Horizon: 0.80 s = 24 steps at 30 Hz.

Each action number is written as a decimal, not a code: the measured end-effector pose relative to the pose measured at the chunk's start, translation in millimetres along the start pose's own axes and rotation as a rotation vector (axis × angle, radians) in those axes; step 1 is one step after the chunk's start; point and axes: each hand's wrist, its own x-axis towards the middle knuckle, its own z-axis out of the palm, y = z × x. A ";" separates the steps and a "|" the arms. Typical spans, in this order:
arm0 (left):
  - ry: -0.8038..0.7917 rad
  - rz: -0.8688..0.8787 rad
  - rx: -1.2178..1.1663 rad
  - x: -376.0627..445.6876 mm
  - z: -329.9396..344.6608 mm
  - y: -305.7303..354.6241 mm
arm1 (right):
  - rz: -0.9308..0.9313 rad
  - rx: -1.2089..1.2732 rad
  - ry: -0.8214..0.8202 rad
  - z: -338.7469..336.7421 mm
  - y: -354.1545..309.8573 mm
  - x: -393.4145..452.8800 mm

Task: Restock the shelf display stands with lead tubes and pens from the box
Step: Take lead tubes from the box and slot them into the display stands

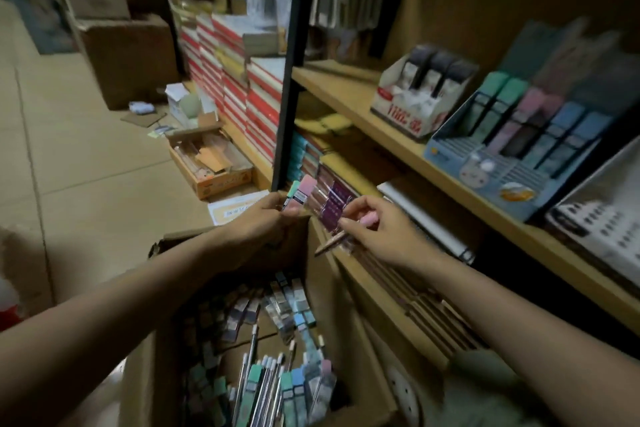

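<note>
Sorting step, I'd say: left hand [266, 218] grips a fan of lead tubes [320, 204] above the box [346, 340], right hand [377, 232] pinches one with a pen [330, 243]. Next they go to the blue stand [460, 156] at 2 o'clock, slotted by colour.

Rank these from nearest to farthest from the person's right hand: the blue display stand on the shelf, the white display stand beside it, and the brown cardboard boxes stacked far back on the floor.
1. Blue display stand: on the shelf, up and right of the right hand.
2. White display stand: farther back along the same shelf.
3. Brown cardboard boxes: far off at upper left, on the floor.
</note>
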 end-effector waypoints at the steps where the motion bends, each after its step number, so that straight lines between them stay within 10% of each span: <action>1: -0.017 0.019 -0.056 -1.7 4.7 11.5 | -0.015 -0.025 0.008 -12.9 -6.6 -4.8; 14: -0.350 0.220 0.017 -8.2 85.7 73.9 | -0.020 -0.447 0.193 -127.2 -44.6 -42.7; 24: -0.436 0.272 -0.188 -11.9 130.1 100.9 | -0.043 -0.188 0.518 -161.7 -51.0 -37.0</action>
